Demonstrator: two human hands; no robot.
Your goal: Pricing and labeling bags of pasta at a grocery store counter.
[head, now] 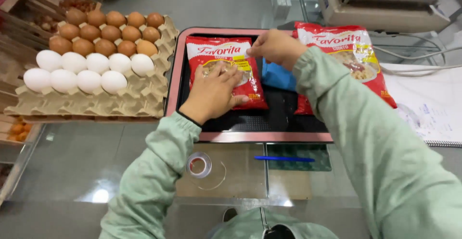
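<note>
Red plastic pasta packet (231, 58) lies on the pink-rimmed black tray (183, 61) (at twelve o'clock). Left hand (211, 92) presses it flat, fingers spread; right hand (276, 46) pinches its top-right corner. Cardboard egg tray (144, 99) sits at ten o'clock.

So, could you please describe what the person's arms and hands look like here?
Both arms wear loose, pale green long sleeves with gathered cuffs; the left sleeve shows a dark inner edge at the wrist. The left hand and right hand are bare: no gloves, rings or watch are visible.
</note>
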